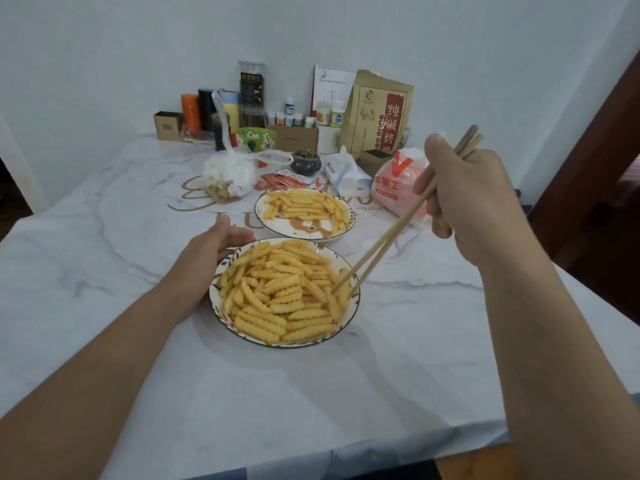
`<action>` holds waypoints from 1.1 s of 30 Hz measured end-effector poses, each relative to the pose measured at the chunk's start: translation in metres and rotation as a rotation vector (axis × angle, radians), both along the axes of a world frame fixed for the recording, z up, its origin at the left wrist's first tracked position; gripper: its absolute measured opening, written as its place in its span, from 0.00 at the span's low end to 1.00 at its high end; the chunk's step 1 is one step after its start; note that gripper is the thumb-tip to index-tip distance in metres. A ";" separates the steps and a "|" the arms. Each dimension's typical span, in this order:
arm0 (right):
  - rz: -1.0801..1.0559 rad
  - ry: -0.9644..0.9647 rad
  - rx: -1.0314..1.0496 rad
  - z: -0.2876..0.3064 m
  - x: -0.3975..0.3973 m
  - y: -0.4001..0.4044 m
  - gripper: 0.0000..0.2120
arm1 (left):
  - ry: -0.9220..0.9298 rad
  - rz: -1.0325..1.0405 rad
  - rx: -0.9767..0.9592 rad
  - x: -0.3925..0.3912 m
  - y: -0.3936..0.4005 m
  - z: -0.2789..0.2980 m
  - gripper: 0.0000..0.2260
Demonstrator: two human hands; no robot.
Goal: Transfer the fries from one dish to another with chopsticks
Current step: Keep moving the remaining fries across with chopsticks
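Two white dishes of crinkle-cut fries stand on the marble-patterned table. The near dish is heaped with fries. The far dish holds a thinner layer of fries, part of its painted bottom showing. My right hand grips a pair of wooden chopsticks; their tips reach into the fries at the near dish's right rim, slightly apart around a fry. My left hand holds the near dish's far-left rim, fingers behind the edge.
Behind the far dish lie a clear plastic bag, ketchup sachets, a tissue pack and a red-and-white bag. Boxes, jars, a green bowl and a brown paper bag line the wall. A dark wooden frame stands right.
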State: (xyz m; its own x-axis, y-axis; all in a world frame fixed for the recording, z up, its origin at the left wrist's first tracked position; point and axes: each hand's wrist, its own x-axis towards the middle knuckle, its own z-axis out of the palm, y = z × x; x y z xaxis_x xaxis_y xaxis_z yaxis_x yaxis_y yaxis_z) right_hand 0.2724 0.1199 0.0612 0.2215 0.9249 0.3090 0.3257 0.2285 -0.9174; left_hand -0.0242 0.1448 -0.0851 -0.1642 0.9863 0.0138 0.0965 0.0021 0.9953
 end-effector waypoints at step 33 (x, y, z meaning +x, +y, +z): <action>0.018 -0.061 0.269 -0.113 -0.021 0.113 0.19 | 0.030 0.007 -0.037 -0.002 0.004 -0.004 0.27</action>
